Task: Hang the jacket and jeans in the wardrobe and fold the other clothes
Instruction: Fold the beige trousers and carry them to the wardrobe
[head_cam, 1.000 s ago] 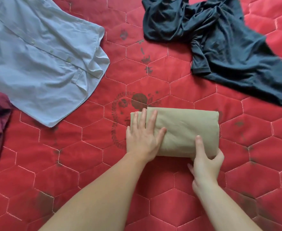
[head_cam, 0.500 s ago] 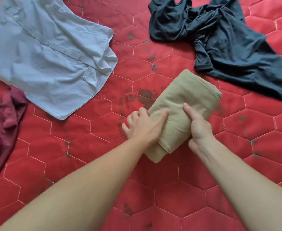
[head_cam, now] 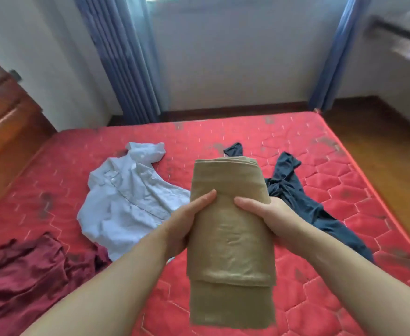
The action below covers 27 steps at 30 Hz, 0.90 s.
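A folded tan garment [head_cam: 230,238] is held up above the red mattress [head_cam: 332,170], long side pointing away from me. My left hand [head_cam: 187,221] grips its left edge, thumb on top. My right hand [head_cam: 269,214] grips its right edge the same way. A light blue shirt [head_cam: 126,197] lies spread and unfolded on the mattress to the left. A dark navy garment [head_cam: 296,190] lies crumpled to the right, partly hidden behind the tan one. A maroon garment [head_cam: 21,270] is bunched at the near left.
Wooden furniture [head_cam: 2,122] stands beside the mattress on the left. Blue curtains [head_cam: 126,59] hang by the far wall under a window. Wooden floor [head_cam: 381,141] runs along the mattress's right side.
The tan garment went from lying flat on the mattress to being lifted in both hands and turned lengthwise. The view rose from the mattress to the room.
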Motion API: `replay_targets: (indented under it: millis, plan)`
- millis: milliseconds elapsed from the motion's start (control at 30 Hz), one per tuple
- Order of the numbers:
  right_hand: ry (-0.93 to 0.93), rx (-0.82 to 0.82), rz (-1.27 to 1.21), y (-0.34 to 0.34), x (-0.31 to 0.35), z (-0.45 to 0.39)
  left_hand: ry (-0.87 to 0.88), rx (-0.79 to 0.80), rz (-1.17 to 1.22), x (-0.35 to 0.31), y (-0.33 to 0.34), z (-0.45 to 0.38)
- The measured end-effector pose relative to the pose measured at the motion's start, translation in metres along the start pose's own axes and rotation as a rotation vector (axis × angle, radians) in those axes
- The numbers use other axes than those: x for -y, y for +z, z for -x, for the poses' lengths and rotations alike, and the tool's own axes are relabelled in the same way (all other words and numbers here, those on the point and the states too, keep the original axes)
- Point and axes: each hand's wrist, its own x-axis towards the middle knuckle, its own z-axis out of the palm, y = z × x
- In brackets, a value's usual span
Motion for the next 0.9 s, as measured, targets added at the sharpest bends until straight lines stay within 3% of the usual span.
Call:
replay_targets:
  millis: [100, 200, 433, 533, 667, 900]
  plan:
    - [-0.110, -0.050, 0.064, 0.017, 0.054, 0.040, 0.054, -0.032, 0.106, -0.056, 0.021, 0.044]
    - [-0.073, -0.020, 0.080, 0.028, 0.085, 0.087, 0.128, -0.140, 0.234, -0.091, 0.033, 0.078]
    - [-0.184, -0.022, 0.152, 0.047, 0.157, 0.157, 0.318, -0.290, 0.420, -0.115, 0.050, 0.153]
    - [-0.236, 0.072, 0.194, 0.050, 0.177, 0.181, 0.385, -0.248, 0.446, -0.124, 0.054, 0.211]
    - [-0.268, 0.253, 0.265, 0.053, 0.191, 0.216, 0.544, -0.305, 0.474, -0.123, 0.065, 0.298]
    - [-0.184, 0.675, 0.344, 0.034, 0.195, 0.279, 0.628, -0.585, 0.418, -0.056, 0.101, 0.421]
